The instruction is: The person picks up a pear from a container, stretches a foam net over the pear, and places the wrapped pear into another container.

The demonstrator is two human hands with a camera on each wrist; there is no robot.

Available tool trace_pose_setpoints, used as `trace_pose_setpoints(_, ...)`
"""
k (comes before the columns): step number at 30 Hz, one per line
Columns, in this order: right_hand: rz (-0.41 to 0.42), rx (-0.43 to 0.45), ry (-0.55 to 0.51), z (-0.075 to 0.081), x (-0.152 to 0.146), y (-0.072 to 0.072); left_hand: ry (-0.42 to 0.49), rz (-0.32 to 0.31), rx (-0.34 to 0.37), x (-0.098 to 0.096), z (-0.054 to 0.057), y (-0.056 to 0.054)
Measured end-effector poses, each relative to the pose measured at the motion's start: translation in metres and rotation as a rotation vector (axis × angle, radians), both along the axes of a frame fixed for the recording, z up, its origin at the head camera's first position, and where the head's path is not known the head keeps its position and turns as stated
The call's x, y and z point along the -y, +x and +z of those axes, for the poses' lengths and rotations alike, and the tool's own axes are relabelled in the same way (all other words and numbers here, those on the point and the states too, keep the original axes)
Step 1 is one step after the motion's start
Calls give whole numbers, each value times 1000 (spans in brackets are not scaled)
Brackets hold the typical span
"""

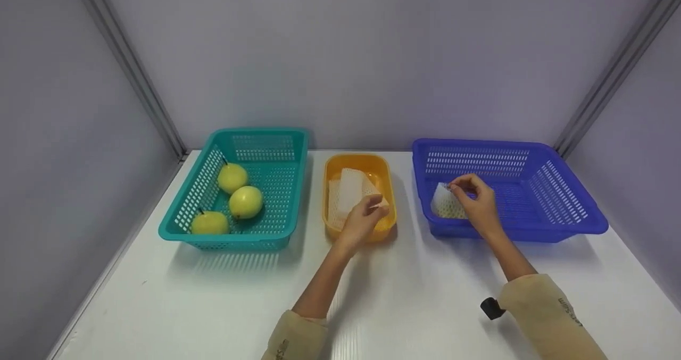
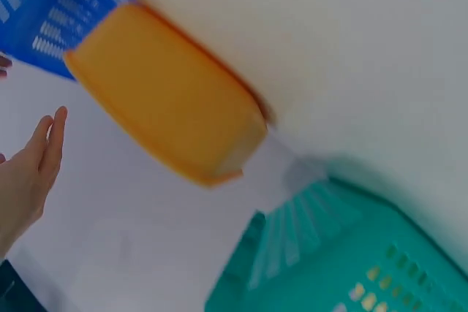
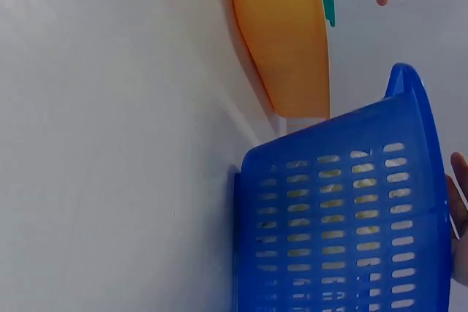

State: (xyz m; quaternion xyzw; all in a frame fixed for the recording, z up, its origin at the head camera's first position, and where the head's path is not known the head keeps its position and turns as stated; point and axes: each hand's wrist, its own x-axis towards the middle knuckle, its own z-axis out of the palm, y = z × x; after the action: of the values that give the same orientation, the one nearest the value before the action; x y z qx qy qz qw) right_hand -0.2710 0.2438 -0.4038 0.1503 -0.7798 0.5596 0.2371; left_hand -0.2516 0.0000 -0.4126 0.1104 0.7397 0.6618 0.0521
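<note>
My right hand [image 1: 479, 203] is over the left end of the blue basket [image 1: 532, 227], with thumb and index finger pinching the top edge of a white foam net sleeve [image 1: 446, 203]. Yellow-green shows through the mesh of that sleeve, which sits inside the basket. Above the front of the orange basket [image 1: 330, 163], my left hand [image 1: 363, 223] hovers with loosely bent fingers, close to the flat white foam nets [image 1: 350, 192] lying there. In the left wrist view, the left hand [image 2: 31, 177] has extended fingers and holds nothing.
At the left stands a teal basket [image 1: 303, 184] with three yellow-green pears [image 1: 246, 202]. All the baskets rest on a white table [image 1: 223, 307]. Pale walls [image 1: 362, 57] enclose the back and sides. A small black object [image 1: 492, 308] shows beside the right sleeve.
</note>
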Motion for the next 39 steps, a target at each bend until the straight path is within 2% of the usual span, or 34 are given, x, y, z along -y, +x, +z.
trace_pose_setpoints(4,50,-42,-31,3,13,5,-277,-6,-109,26,12,8)
trace_pose_setpoints(7,81,-73,-39,5,25,10,-472,20,-180,44,21,16)
trace_pose_setpoints(12,143,-96,-9,9,51,17,-734,150,-242,72,32,28)
trace_pose_setpoints(13,156,-95,6,9,57,18,-775,180,-234,78,33,29)
trace_pose_setpoints(17,205,-66,41,11,80,23,-942,326,-286,97,31,29)
trace_pose_setpoints(20,238,-34,52,11,97,25,-1009,405,-309,107,25,27)
trace_pose_setpoints(23,287,-4,49,10,114,27,-1050,427,-284,112,17,26)
trace_pose_setpoints(29,382,37,52,4,145,27,-1115,381,-238,115,5,26)
trace_pose_setpoints(35,425,79,60,-3,173,26,-1150,320,-208,115,5,26)
trace_pose_setpoints(39,456,133,36,-7,191,25,-1172,303,-215,116,7,27)
